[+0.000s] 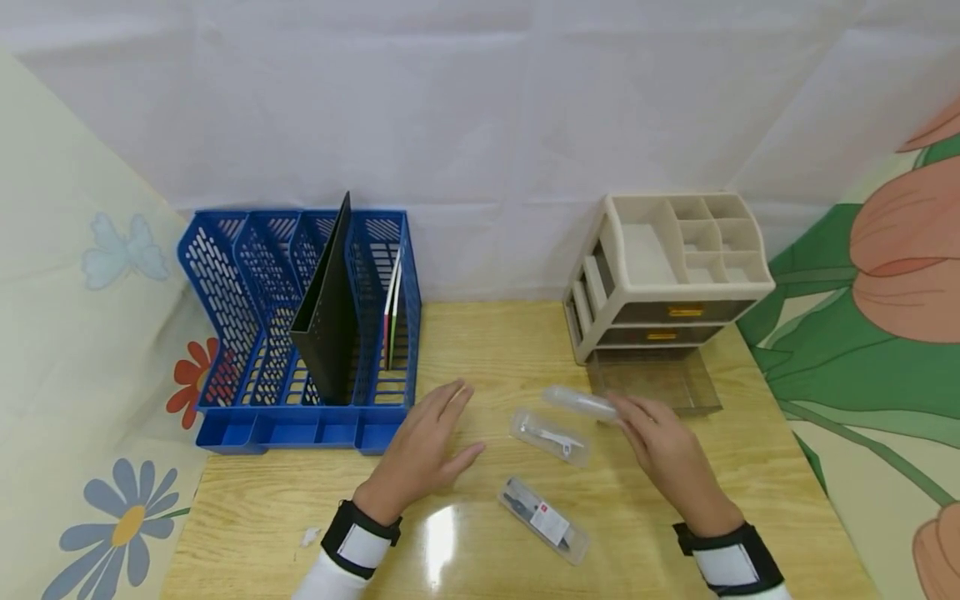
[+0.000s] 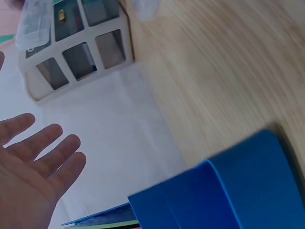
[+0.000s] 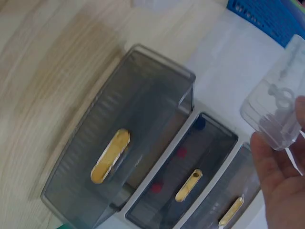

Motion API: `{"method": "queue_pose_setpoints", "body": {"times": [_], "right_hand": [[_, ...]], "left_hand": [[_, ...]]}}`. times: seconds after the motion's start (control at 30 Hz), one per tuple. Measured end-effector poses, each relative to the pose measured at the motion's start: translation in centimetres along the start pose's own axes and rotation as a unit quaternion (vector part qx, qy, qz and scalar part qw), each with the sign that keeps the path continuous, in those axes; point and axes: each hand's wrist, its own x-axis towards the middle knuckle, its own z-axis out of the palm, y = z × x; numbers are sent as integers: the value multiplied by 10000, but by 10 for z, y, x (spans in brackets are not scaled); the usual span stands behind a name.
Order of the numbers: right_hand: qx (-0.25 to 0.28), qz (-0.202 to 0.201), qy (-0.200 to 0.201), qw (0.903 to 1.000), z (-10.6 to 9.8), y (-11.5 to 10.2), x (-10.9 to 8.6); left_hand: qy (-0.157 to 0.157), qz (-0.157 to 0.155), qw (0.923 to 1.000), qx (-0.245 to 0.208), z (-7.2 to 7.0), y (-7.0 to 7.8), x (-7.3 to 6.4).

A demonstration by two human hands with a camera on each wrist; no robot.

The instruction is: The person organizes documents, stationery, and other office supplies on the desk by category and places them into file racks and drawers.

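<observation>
My right hand (image 1: pixel 667 450) pinches one end of a clear plastic case (image 1: pixel 577 402) beside the pulled-out bottom drawer (image 1: pixel 701 387). In the right wrist view, a ringed item shows faintly inside that case (image 3: pixel 276 105); its kind is unclear. Left of it on the table lies a second clear case (image 1: pixel 551 437) with a slim metal tool in it. Nearer me is a third clear case (image 1: pixel 545 521), holding a dark tool under a white label. My left hand (image 1: pixel 420 450) hovers near the blue file rack (image 1: pixel 300 427), fingers extended and holding nothing.
The cream drawer unit (image 1: pixel 645 242) has small compartments on top and two closed drawers above the pulled-out one. A black folder (image 1: pixel 330 325) and thin booklets (image 1: pixel 392 312) stand in the blue rack. A white scrap (image 1: pixel 309 537) lies near the front left.
</observation>
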Motion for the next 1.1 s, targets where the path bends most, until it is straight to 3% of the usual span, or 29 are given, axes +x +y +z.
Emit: {"method": "queue_pose_setpoints", "body": {"times": [0.23, 0.5, 0.8, 1.1], "right_hand": [[-62, 536, -536, 9971, -18, 21, 1], [-288, 888, -996, 9906, -35, 47, 4], [-207, 1464, -1905, 9705, -48, 73, 14], [287, 1827, -2526, 9497, -45, 97, 24]], "left_hand": [[41, 207, 9995, 241, 2, -8, -11], [26, 452, 9973, 581, 6, -15, -23], [-414, 575, 9939, 844, 9, -18, -35], [-535, 1112, 9845, 1245, 16, -20, -44]]}}
